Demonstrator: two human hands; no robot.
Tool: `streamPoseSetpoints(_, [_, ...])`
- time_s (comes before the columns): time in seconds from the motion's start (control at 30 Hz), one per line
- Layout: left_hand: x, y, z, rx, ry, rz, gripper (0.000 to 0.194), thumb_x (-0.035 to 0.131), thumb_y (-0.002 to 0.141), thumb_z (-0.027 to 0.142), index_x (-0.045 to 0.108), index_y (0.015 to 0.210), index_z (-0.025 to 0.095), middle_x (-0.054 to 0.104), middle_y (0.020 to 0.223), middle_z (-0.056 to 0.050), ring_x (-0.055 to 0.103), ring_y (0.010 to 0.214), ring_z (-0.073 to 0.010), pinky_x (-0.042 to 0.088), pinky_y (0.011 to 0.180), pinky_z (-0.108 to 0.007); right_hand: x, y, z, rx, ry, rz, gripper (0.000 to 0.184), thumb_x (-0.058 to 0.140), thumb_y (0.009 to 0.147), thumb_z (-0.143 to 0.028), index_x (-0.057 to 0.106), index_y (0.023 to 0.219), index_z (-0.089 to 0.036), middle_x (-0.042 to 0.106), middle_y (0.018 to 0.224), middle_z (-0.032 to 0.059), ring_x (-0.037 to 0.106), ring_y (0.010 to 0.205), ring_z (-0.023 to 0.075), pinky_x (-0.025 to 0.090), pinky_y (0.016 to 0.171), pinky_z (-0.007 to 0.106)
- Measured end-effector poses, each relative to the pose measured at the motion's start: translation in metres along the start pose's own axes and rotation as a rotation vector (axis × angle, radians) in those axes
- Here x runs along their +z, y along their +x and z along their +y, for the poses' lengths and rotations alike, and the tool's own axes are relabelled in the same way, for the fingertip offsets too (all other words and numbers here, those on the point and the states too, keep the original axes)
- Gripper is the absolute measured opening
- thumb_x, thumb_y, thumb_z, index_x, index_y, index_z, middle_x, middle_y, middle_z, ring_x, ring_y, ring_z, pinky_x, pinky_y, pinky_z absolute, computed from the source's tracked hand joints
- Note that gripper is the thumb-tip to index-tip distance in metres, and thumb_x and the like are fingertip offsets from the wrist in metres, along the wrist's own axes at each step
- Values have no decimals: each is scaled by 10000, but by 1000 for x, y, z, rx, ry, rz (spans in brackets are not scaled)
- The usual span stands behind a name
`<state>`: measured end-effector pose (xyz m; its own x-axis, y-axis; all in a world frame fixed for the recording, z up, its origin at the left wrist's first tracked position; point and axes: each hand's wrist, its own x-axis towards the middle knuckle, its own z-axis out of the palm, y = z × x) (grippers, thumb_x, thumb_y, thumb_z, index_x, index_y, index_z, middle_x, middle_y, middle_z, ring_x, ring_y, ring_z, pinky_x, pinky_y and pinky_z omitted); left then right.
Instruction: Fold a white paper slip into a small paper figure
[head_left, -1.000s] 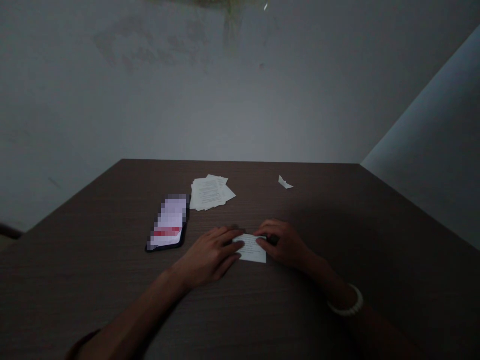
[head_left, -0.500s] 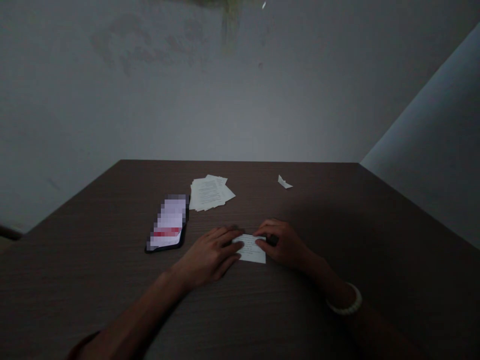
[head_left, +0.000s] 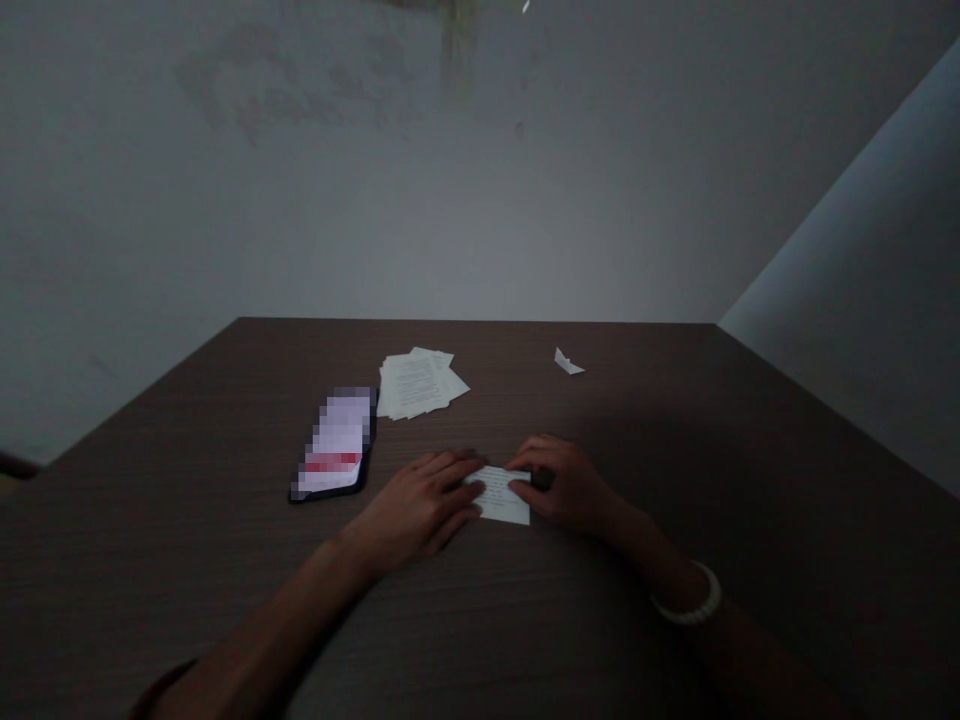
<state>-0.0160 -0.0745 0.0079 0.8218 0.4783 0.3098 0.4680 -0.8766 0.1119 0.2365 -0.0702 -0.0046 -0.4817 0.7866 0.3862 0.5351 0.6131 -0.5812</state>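
Note:
A small white slip of paper point(head_left: 502, 497) with faint writing lies on the dark wooden table point(head_left: 675, 430). My left hand point(head_left: 416, 505) rests flat on the table with its fingertips pressed on the slip's left edge. My right hand point(head_left: 566, 485) has its fingers curled and pinches the slip's right edge. A white bracelet point(head_left: 686, 600) sits on my right wrist.
A phone point(head_left: 336, 447) with a lit screen lies left of my hands. Behind it is a loose stack of white paper slips point(head_left: 417, 383). A small folded paper piece point(head_left: 568, 362) sits at the far right. Grey walls close the table's far side.

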Motion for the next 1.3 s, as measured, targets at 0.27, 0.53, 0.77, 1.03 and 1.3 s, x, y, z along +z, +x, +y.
streamPoseSetpoints(0.27, [-4, 1, -3, -73, -202, -24, 277, 552, 931, 276, 631, 1179, 182, 581, 1302, -109, 531, 1186, -291, 470, 969, -496, 1, 0, 0, -5, -25, -7, 173, 707, 786, -175, 708, 958, -194, 683, 914, 53, 608, 798, 176, 474, 730, 307])
streamPoseSetpoints(0.53, [-3, 2, -3, -125, -331, 28, 219, 553, 923, 228, 665, 1104, 178, 621, 1157, -92, 558, 1085, -249, 474, 918, -437, 2, -1, 2, -13, -29, 6, 173, 716, 794, -177, 706, 965, -198, 680, 943, 54, 610, 842, 187, 475, 767, 327])
streamPoseSetpoints(0.77, [-3, 1, -3, -112, -309, 12, 220, 561, 920, 224, 663, 1107, 171, 600, 1203, -97, 539, 1130, -256, 453, 955, -452, 3, -2, 2, -44, -56, 0, 173, 703, 810, -184, 698, 983, -192, 679, 954, 54, 603, 862, 192, 474, 795, 338])
streamPoseSetpoints(1.03, [-4, 3, -4, -98, -340, 23, 217, 561, 916, 211, 659, 1106, 176, 607, 1195, -98, 543, 1135, -250, 460, 953, -444, 0, -2, 0, -39, -57, -3, 157, 704, 808, -185, 701, 965, -182, 680, 932, 59, 600, 847, 191, 478, 775, 329])
streamPoseSetpoints(1.3, [-7, 4, -3, -119, -343, -18, 272, 653, 865, 289, 661, 1114, 180, 607, 1208, -99, 538, 1144, -273, 470, 949, -457, 2, -2, 3, -43, -49, -3, 174, 712, 802, -181, 700, 976, -187, 677, 938, 53, 600, 863, 189, 476, 779, 323])
